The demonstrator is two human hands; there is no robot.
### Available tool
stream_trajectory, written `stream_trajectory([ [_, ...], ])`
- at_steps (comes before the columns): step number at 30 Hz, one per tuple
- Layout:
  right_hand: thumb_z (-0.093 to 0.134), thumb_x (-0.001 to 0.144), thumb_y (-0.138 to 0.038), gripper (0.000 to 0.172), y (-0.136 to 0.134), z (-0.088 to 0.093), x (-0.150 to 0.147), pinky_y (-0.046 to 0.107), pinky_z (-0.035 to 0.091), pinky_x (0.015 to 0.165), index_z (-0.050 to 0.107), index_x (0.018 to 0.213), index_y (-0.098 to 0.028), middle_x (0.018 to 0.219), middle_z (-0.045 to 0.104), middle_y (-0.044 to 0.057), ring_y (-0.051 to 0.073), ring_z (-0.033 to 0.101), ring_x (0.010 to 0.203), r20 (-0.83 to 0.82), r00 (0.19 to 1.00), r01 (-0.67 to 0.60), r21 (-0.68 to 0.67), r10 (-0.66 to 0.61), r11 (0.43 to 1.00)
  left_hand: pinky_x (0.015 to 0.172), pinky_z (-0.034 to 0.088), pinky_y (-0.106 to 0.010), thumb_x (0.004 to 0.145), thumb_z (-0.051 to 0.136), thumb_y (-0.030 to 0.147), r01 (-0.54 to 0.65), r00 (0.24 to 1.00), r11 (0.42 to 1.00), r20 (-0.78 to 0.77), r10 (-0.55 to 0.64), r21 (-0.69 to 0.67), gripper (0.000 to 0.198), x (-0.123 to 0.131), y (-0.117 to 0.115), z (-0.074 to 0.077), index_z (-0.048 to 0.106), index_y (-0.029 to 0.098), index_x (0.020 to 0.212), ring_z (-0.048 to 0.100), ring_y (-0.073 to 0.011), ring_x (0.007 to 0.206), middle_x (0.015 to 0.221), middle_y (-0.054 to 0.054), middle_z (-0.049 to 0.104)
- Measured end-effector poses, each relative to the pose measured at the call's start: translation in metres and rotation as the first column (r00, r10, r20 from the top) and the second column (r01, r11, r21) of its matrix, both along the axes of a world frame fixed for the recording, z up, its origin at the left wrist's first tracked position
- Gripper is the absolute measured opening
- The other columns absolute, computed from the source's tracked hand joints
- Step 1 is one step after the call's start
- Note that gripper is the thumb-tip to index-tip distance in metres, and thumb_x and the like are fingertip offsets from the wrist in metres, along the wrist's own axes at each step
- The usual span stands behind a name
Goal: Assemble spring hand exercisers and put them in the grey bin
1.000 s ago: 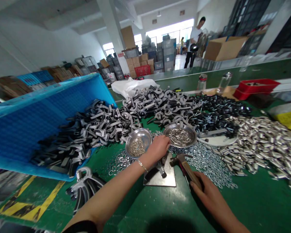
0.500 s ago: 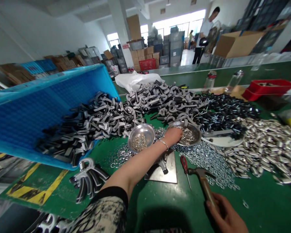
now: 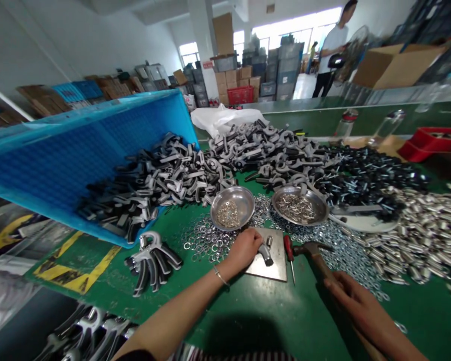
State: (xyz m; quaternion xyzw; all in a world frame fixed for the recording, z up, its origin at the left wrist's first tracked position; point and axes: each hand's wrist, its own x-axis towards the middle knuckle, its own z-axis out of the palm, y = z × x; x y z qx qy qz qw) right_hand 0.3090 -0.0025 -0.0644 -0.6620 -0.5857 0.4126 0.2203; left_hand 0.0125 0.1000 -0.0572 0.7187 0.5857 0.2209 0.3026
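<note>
My left hand (image 3: 244, 249) is closed on a grey and black gripper part (image 3: 265, 254) that lies on a small steel plate (image 3: 276, 263) on the green table. My right hand (image 3: 361, 303) is wrapped round the wooden handle of a hammer (image 3: 315, 254), whose head rests just right of the plate. A red-handled screwdriver (image 3: 288, 250) lies between plate and hammer. Two steel bowls stand behind: the left bowl (image 3: 232, 208) holds small rings, the right bowl (image 3: 299, 204) holds small pins.
A tipped blue crate (image 3: 60, 165) spills grey and black handle parts (image 3: 165, 180) at the left. Washers (image 3: 206, 238), black screws (image 3: 364, 175) and silver sleeves (image 3: 424, 230) cover the table. Assembled hand grippers (image 3: 152, 260) lie front left. A person (image 3: 334, 45) stands far behind.
My left hand came back from the right bowl to the part on the steel plate. My right hand moved up the hammer handle. The camera shifted left.
</note>
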Motion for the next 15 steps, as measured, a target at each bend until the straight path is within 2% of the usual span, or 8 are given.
stream_trajectory([
  [3,0.054,0.086,-0.064,0.051,0.001,0.018,-0.001,0.037,0.057,0.066,0.061,0.115,-0.022,0.094,0.074,0.008,0.027,0.071,0.078,-0.022,0.998,0.055,0.039,-0.054,0.998,0.073,0.046,-0.030,0.093,0.055,0.026,0.002,1.000,1.000,-0.018,-0.002,0.001,0.019,0.005,0.004,0.000,0.066,0.014,0.083,0.063,-0.0196,0.079,0.086,-0.007,0.069],
  [6,0.054,0.086,-0.064,0.059,-0.001,0.028,-0.002,0.038,0.056,0.052,0.056,0.129,-0.023,0.086,0.075,0.008,0.026,0.069,0.061,-0.030,0.998,0.050,-0.001,-0.050,0.999,0.077,0.046,-0.032,0.093,0.058,0.026,0.056,0.997,0.998,-0.057,-0.054,0.037,0.017,0.005,0.006,0.004,0.066,0.015,0.083,0.062,-0.0214,0.083,0.088,-0.008,0.069],
  [8,0.055,0.087,-0.061,0.056,-0.001,0.031,-0.003,0.041,0.059,0.061,0.059,0.129,-0.024,0.093,0.077,0.010,0.029,0.072,0.069,0.020,1.000,-0.020,0.060,0.019,0.998,0.084,0.045,-0.034,0.094,0.057,0.025,0.204,0.972,0.970,-0.144,-0.185,0.132,0.016,0.002,0.006,0.008,0.067,0.015,0.086,0.062,-0.0234,0.090,0.092,-0.010,0.068],
  [10,0.057,0.089,-0.056,0.050,0.003,0.031,-0.006,0.045,0.058,0.083,0.063,0.128,-0.026,0.113,0.075,0.011,0.032,0.073,0.092,0.081,0.991,-0.115,0.148,0.104,0.982,0.090,0.044,-0.037,0.095,0.057,0.026,0.379,0.913,0.899,-0.244,-0.326,0.218,0.015,-0.002,0.007,0.010,0.067,0.015,0.091,0.062,-0.0249,0.095,0.096,-0.011,0.068],
  [11,0.056,0.090,-0.054,0.048,0.006,0.031,-0.008,0.046,0.055,0.090,0.063,0.129,-0.027,0.120,0.073,0.010,0.033,0.071,0.102,0.098,0.986,-0.150,0.178,0.135,0.972,0.091,0.044,-0.037,0.095,0.057,0.027,0.431,0.890,0.871,-0.271,-0.366,0.236,0.016,-0.004,0.008,0.010,0.067,0.015,0.093,0.062,-0.0249,0.096,0.096,-0.010,0.068],
  [13,0.055,0.092,-0.052,0.048,0.012,0.031,-0.013,0.046,0.053,0.096,0.061,0.133,-0.028,0.127,0.071,0.009,0.033,0.069,0.109,0.113,0.976,-0.202,0.189,0.183,0.961,0.089,0.045,-0.035,0.095,0.058,0.027,0.442,0.885,0.869,-0.265,-0.383,0.220,0.015,-0.005,0.011,0.010,0.068,0.016,0.092,0.063,-0.0238,0.093,0.094,-0.009,0.068],
  [15,0.053,0.093,-0.052,0.048,0.017,0.032,-0.017,0.046,0.054,0.094,0.060,0.135,-0.028,0.127,0.071,0.009,0.033,0.070,0.107,0.126,0.971,-0.222,0.176,0.201,0.959,0.088,0.045,-0.035,0.095,0.057,0.027,0.438,0.886,0.876,-0.267,-0.380,0.205,0.015,-0.006,0.014,0.010,0.068,0.017,0.091,0.063,-0.0234,0.092,0.092,-0.008,0.068],
])
